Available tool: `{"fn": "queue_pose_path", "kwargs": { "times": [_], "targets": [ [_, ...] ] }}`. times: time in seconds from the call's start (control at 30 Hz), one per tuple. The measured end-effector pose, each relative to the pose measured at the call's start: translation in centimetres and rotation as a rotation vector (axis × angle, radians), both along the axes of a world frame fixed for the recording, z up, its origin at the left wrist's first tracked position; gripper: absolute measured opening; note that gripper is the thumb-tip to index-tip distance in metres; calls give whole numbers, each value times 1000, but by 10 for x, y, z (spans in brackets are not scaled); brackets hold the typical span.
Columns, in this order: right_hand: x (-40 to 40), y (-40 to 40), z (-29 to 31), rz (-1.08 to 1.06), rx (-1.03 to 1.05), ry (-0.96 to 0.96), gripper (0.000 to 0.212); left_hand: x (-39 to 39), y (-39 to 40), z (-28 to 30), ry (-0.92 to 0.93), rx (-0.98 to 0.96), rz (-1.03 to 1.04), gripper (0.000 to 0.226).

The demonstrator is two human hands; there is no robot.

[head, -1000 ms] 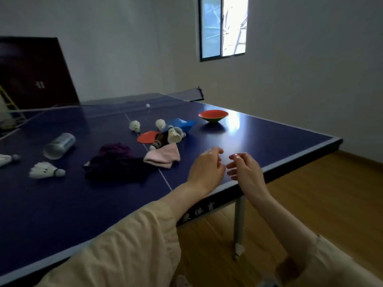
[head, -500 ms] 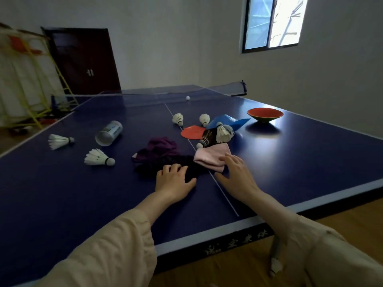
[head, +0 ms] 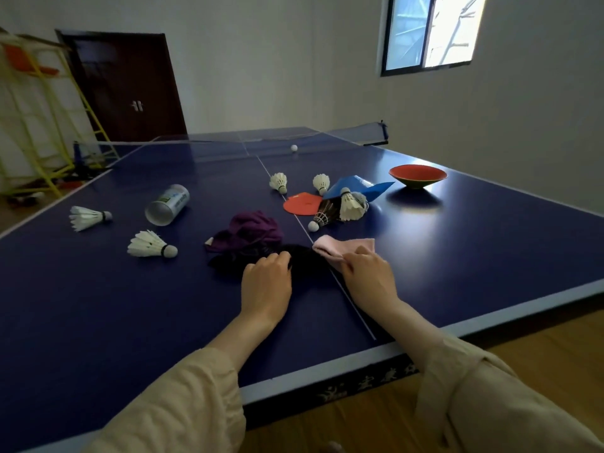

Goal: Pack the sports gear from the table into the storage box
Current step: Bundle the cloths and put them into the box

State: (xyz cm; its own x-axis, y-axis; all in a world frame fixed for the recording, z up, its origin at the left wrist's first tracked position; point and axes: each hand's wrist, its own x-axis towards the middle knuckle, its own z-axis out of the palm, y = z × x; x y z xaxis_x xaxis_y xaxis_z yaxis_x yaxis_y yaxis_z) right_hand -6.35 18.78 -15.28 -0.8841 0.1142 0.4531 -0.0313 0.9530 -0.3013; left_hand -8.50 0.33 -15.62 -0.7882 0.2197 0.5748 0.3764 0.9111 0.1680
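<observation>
A: What is seen along the left part of the dark blue table-tennis table [head: 490, 263]?

B: A white feathered shuttlecock [head: 87, 217] is laid on its side near the left edge. Another white shuttlecock [head: 149, 245] is placed nearer the front, and a white cylindrical tube [head: 167, 204] is tipped over just beyond them, its open end turned toward the viewer.

A: And in the middle?

B: A crumpled purple cloth [head: 250, 229] is set against a black cloth [head: 295, 256]. The left hand [head: 266, 287] is laid on the black cloth with fingers curled over its near edge; whether the cloth is actually gripped cannot be told. A pink folded cloth [head: 343, 248] is pinched at its near edge by the curled fingers of the right hand [head: 369, 279].

A: What is found farther right?

B: Two upright white shuttlecocks [head: 278, 182] are stood beyond a flat orange disc [head: 300, 204]. A dark-feathered shuttlecock [head: 323, 214] and further white ones are gathered beside a blue folded sheet [head: 359, 186]. A red shallow bowl [head: 417, 175] is stood well apart at the right, and a small white ball [head: 294, 147] is rested near the net [head: 228, 148].
</observation>
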Motion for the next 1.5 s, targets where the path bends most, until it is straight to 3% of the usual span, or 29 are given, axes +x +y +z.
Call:
{"fn": "queue_pose_path", "kwargs": {
  "times": [0.2, 0.37, 0.53, 0.63, 0.8, 0.93, 1.03, 1.23, 1.4, 1.5],
  "targets": [
    [35, 13, 3, 18, -82, -59, 32, 13, -1, 4, -34, -3, 9, 16],
    [77, 29, 7, 72, -140, -70, 33, 38, 15, 9, -184, -12, 6, 20],
    [121, 47, 13, 74, -269, -36, 28, 71, 54, 18, -305, 240, -108, 22],
    [159, 70, 17, 22, -415, 108, 24, 92, 88, 26, -244, 394, -240, 22],
    [241, 119, 12, -76, -613, 225, 13, 144, 155, 34, -151, 471, -479, 21],
    [312, 161, -3, -262, -613, 282, 14, 196, 213, 21, -239, 494, -656, 22],
    [359, 187, -24, -420, -629, 223, 19, 225, 246, -3, -299, 444, -711, 23],
    [439, 225, -68, -572, -653, 32, 23, 263, 284, -67, -652, 310, -762, 25],
    [468, 239, -97, -699, -636, -32, 19, 291, 318, -108, -1063, 388, -776, 28],
    [482, 243, -108, -749, -605, -35, 17, 301, 326, -131, -1191, 329, -735, 35]
  ]
}}
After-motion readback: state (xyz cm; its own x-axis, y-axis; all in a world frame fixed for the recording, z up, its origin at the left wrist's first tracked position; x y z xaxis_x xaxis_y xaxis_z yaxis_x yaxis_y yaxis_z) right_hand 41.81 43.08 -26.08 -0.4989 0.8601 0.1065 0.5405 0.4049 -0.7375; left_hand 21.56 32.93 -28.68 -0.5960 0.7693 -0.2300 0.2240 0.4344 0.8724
